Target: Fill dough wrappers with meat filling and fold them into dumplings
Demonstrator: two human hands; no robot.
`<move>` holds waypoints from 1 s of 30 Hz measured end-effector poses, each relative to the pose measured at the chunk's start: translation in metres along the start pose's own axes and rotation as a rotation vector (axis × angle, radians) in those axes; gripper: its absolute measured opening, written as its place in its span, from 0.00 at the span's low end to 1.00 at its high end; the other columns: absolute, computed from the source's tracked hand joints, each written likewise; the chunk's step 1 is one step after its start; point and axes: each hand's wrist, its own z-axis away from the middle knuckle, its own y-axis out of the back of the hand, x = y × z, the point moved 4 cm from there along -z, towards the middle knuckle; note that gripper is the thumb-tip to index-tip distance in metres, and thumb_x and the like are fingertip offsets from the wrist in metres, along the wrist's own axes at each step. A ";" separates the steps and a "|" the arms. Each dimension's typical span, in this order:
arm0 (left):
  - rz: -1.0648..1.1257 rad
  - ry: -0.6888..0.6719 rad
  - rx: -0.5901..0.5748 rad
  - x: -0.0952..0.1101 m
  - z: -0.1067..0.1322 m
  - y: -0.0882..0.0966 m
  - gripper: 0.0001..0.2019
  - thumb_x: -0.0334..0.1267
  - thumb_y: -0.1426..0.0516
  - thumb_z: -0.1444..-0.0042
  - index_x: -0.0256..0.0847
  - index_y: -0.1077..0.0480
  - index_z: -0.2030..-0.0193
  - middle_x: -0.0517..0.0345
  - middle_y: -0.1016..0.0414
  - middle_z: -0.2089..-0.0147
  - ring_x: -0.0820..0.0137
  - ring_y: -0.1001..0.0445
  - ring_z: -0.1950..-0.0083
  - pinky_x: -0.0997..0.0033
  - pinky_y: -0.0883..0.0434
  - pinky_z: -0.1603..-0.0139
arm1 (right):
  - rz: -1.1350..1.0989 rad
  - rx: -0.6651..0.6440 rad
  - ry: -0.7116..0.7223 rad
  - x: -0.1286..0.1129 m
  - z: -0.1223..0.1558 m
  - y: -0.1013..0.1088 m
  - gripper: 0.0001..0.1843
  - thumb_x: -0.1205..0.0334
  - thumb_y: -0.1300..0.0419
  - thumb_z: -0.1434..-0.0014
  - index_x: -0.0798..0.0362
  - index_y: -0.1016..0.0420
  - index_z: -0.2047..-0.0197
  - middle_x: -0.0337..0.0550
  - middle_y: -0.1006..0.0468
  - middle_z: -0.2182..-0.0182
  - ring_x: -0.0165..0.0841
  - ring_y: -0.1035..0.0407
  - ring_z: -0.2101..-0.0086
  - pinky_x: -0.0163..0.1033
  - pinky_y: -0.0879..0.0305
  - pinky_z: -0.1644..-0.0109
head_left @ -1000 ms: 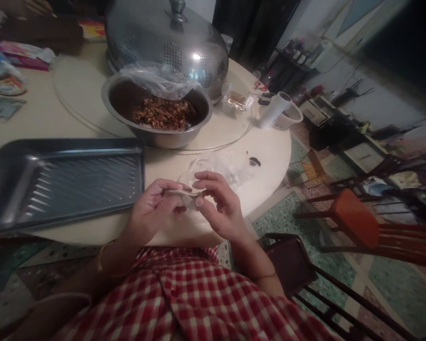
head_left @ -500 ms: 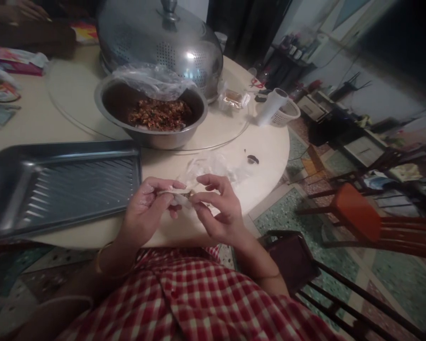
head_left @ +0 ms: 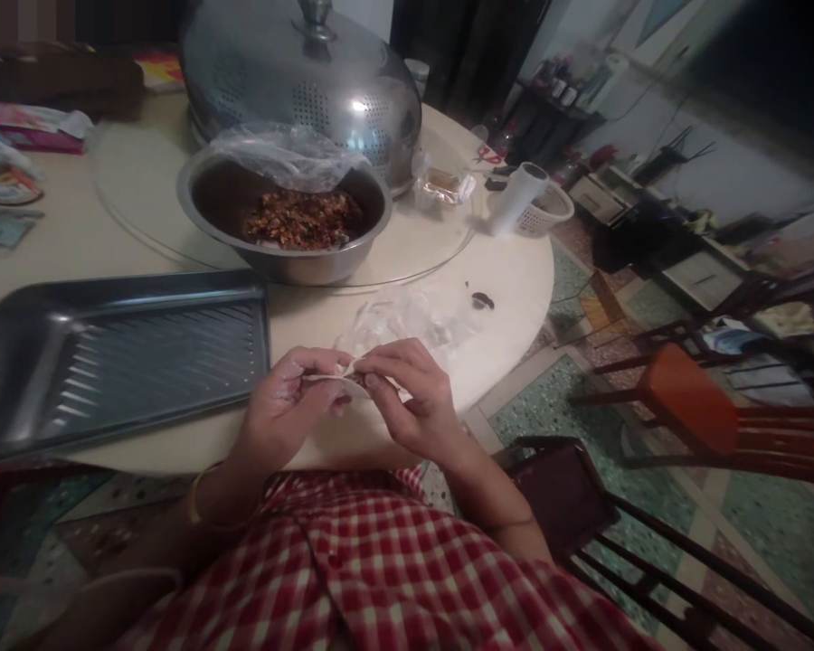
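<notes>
Between my two hands is a thin pale dough wrapper (head_left: 345,378), folded up at its edges. My left hand (head_left: 290,398) supports it from the left, thumb in front and fingers behind. On the other side, my right hand (head_left: 411,393) pinches the wrapper's rim with thumb and fingertips. What lies inside the fold is mostly hidden. Beyond my hands stands a steel bowl (head_left: 298,267) of dark reddish-brown chopped filling (head_left: 305,220), with a clear plastic bag (head_left: 288,155) over its far rim. A crumpled plastic bag (head_left: 407,316) lies just past my right hand.
A dark ridged baking tray (head_left: 156,348) sits to the left, overhanging the table edge. Behind the bowl rises a perforated steel dome cover (head_left: 312,81). A white roll (head_left: 517,199) and a white basket (head_left: 548,210) stand at the right. Chairs (head_left: 692,398) are beside the table.
My right hand's fingers have closed from a loose spread to a pinch on the wrapper's upper edge. The wrapper's edges are drawn together more. A hand at the far upper left is no longer seen.
</notes>
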 end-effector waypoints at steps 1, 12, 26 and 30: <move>0.000 -0.014 -0.008 0.000 0.000 0.000 0.02 0.35 0.39 0.42 0.45 0.27 0.62 0.59 0.21 0.57 0.75 0.25 0.73 0.76 0.26 0.74 | 0.015 0.008 0.005 0.000 0.000 0.000 0.10 0.68 0.44 0.37 0.49 0.23 0.56 0.44 0.20 0.64 0.33 0.27 0.61 0.43 0.27 0.55; 0.034 -0.074 -0.036 0.005 -0.001 -0.004 0.04 0.32 0.41 0.40 0.45 0.28 0.60 0.59 0.22 0.56 0.75 0.25 0.72 0.75 0.27 0.74 | 0.061 -0.017 0.054 -0.005 0.004 0.006 0.12 0.66 0.46 0.38 0.47 0.23 0.56 0.47 0.25 0.53 0.38 0.30 0.49 0.49 0.29 0.48; 0.025 -0.030 -0.014 0.004 0.001 -0.003 0.02 0.35 0.41 0.39 0.45 0.29 0.60 0.57 0.23 0.54 0.73 0.24 0.67 0.74 0.26 0.72 | 0.022 0.028 0.083 -0.006 0.005 0.002 0.11 0.64 0.45 0.37 0.48 0.24 0.55 0.47 0.23 0.52 0.39 0.31 0.47 0.49 0.33 0.45; 0.079 0.014 0.025 0.001 0.000 -0.003 0.03 0.38 0.39 0.41 0.46 0.29 0.61 0.58 0.22 0.56 0.72 0.24 0.68 0.75 0.27 0.75 | 0.009 0.089 0.053 -0.005 0.009 0.004 0.11 0.65 0.45 0.38 0.48 0.23 0.55 0.47 0.24 0.51 0.39 0.30 0.49 0.50 0.33 0.46</move>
